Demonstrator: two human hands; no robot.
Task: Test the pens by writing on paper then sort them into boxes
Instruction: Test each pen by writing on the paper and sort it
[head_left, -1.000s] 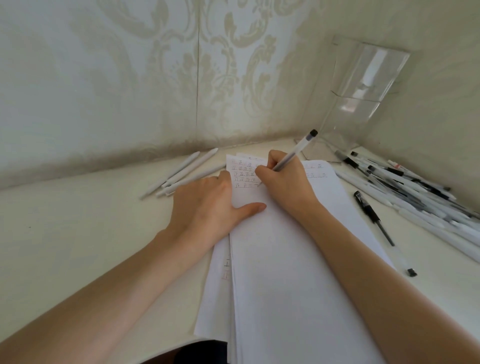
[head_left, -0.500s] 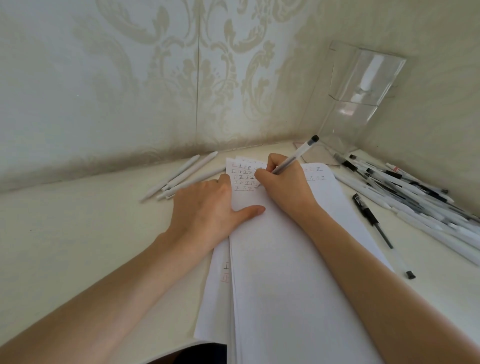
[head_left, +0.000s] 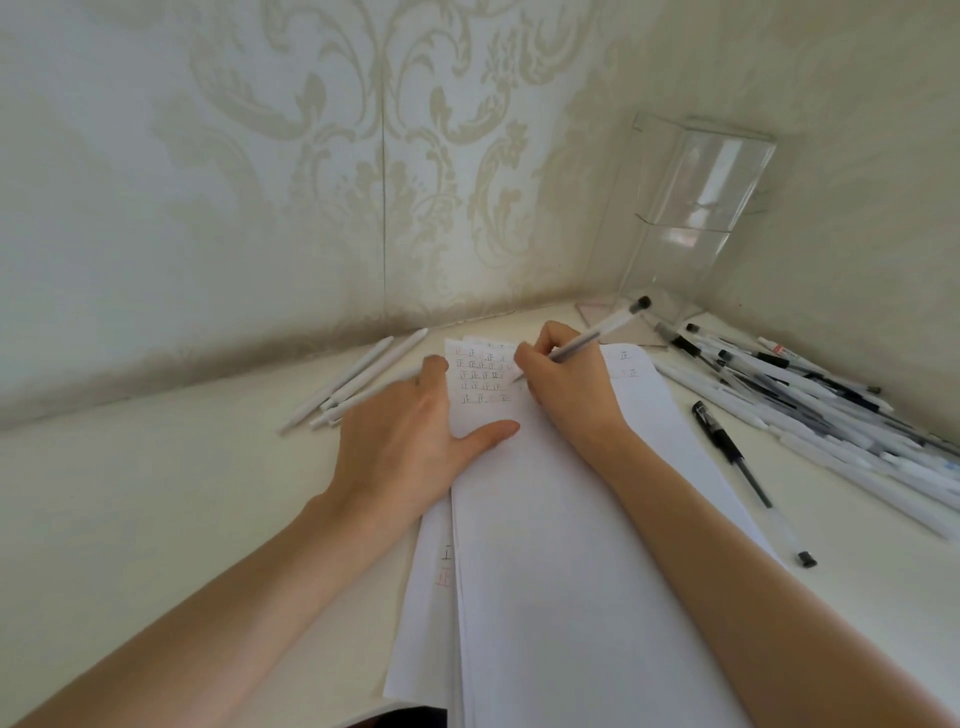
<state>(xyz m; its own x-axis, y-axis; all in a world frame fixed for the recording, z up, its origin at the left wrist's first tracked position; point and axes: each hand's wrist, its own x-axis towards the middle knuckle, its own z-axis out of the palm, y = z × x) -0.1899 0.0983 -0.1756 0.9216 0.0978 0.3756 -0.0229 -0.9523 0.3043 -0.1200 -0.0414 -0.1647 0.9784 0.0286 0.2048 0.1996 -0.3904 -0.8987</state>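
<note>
Slanting pen, tip down-left

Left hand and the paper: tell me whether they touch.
Touching. The head view shows the left hand lying flat with its thumb and palm pressed on the paper, no gap between them, while the right hand writes.

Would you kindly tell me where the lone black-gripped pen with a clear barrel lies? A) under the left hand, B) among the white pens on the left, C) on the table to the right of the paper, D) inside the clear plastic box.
C: the black-gripped clear pen lies alone on the cream table, right of the white paper sheets.
</note>
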